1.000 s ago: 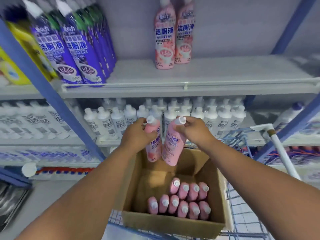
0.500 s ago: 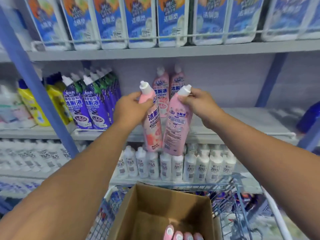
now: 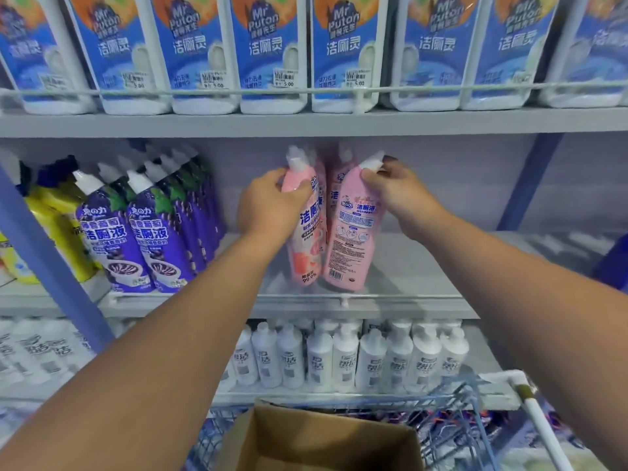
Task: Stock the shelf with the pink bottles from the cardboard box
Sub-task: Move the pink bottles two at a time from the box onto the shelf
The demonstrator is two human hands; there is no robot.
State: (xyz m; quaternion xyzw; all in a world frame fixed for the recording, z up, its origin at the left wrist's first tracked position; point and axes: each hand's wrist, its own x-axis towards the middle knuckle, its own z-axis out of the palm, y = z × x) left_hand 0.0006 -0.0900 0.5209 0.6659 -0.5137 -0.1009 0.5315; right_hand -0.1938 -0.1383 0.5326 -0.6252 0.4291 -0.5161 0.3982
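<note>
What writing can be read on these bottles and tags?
"Mr Puton" and "洁厕灵": blue-labelled bottles, top shelf.
"5.00": price sticker on one.
"洁厕液": purple bottles.
"洁厕液", "99.9%": pink bottle in left hand.
"洁厕液": pink bottle in right hand; its fine print blurs.
White bottles: unreadable.

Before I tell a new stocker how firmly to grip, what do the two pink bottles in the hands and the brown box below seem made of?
Pink bottles: apparently glossy plastic, judging by the smooth sheen, printed labels and white caps. Brown box: matte corrugated cardboard, by its dull surface and folded flaps.
</note>
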